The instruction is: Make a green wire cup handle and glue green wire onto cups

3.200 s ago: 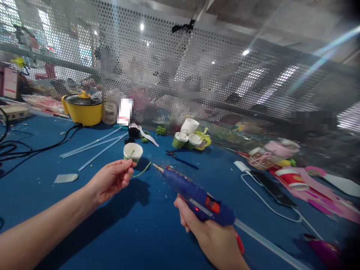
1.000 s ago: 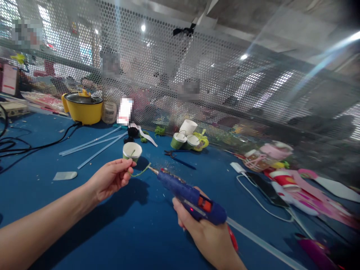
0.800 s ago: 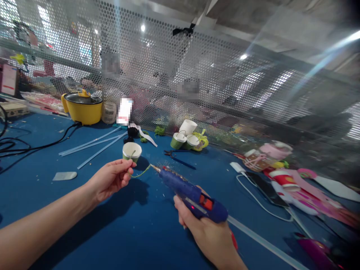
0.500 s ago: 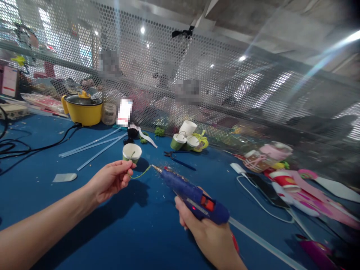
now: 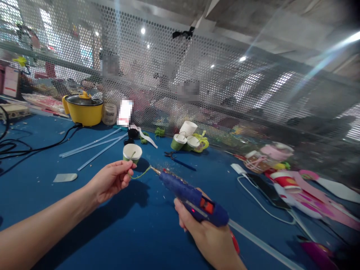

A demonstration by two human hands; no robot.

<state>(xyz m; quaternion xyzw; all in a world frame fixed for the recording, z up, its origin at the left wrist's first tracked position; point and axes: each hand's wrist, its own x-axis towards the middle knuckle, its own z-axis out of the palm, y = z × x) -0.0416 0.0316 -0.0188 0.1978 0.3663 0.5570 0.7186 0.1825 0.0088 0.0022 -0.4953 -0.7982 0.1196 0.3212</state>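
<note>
My left hand pinches one end of a thin green string above the blue table. The string's free end curves right and meets the metal nozzle of a blue glue gun. My right hand grips that gun by its handle, with a clear glue stick trailing out behind it. Just beyond my left fingers stands a small paper cup, white inside with a green band.
Long clear glue sticks lie at the left, near a yellow cooker and black cables. Pliers, more green-wrapped cups, a phone with white cable and pink craft pieces lie right. A perforated metal screen closes the back.
The glue gun's nozzle has crept a little left toward the string's free end and now touches it. My left hand has stayed in place, still pinching the string.
</note>
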